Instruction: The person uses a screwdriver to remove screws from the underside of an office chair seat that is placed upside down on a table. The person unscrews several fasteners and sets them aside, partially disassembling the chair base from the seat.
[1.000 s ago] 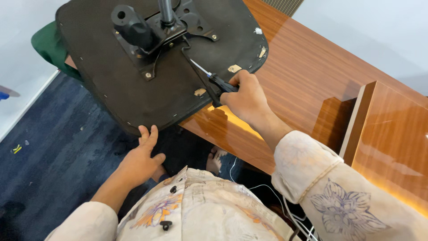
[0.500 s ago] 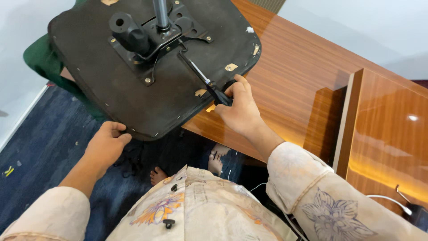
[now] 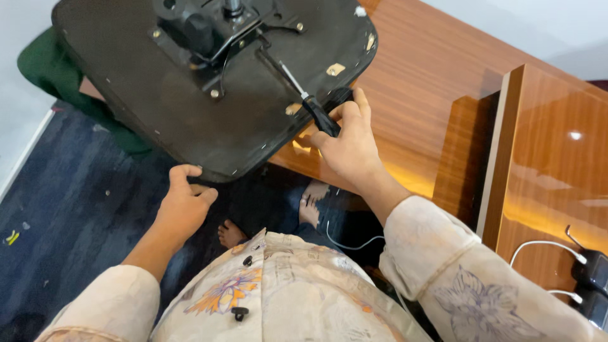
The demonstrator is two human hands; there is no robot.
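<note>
An upturned black chair seat (image 3: pixel 158 120) lies partly on a glossy wooden desk (image 3: pixel 430 82), its black metal mechanism plate (image 3: pixel 215 38) facing up. My right hand (image 3: pixel 348 145) grips a black-handled screwdriver (image 3: pixel 313 107) whose shaft points up-left toward the plate. My left hand (image 3: pixel 183 206) sits just below the seat's near edge, fingers curled and empty, touching or nearly touching the rim.
Dark blue carpet (image 3: pixel 69 209) covers the floor to the left. A green object (image 3: pixel 44 69) lies behind the seat. A raised wooden desk section (image 3: pixel 551 164) stands at the right with white cables and black plugs (image 3: pixel 589 272). My bare feet (image 3: pixel 304 209) show under the desk.
The view shifted, so seat and desk sit higher in frame. My left hand moved from flat under the seat to its left edge, then back toward the near rim. The right hand keeps the screwdriver.
</note>
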